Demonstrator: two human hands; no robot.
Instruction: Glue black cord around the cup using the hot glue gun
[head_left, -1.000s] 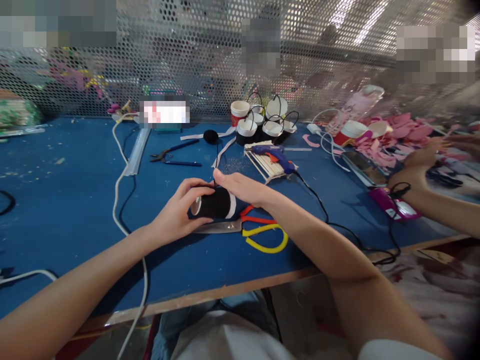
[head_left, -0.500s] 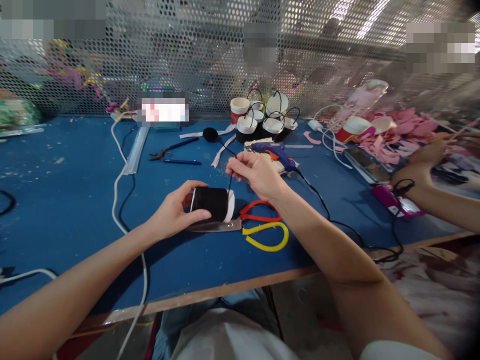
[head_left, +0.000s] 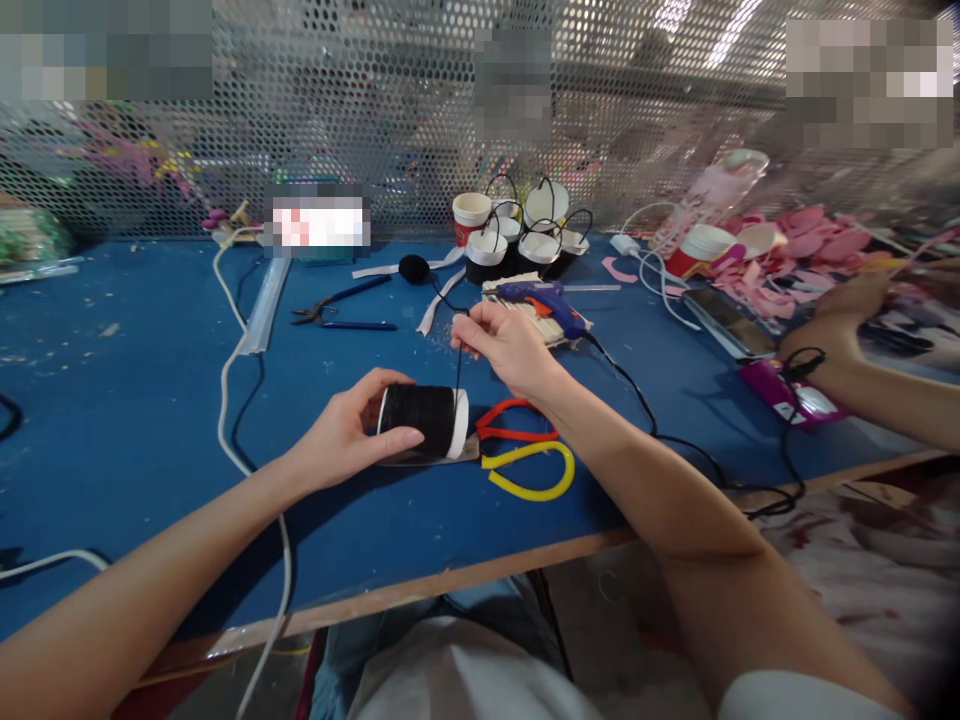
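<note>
My left hand [head_left: 352, 432] is wrapped round a paper cup covered in black [head_left: 424, 420], lying on its side just above the blue table [head_left: 135, 420]. My right hand [head_left: 504, 345] is raised a little behind the cup and pinches a thin black cord [head_left: 458, 372] that runs down to the cup's rim. Under the cup lie scissors with red and yellow handles [head_left: 525, 458], blades pointing left.
Behind my hands are a blue glue gun [head_left: 544, 300] on a bundle of sticks, several black-and-white cups with cord handles [head_left: 525, 240], pliers [head_left: 337, 308] and a black pompom [head_left: 413, 267]. A white cable [head_left: 232, 380] crosses the left. Another person's hand [head_left: 840, 325] works among pink cut-outs [head_left: 795, 250] at right.
My right hand lifted off the cup and pulled the black cord up and back. The left hand kept its hold on the cup and turned it slightly.
</note>
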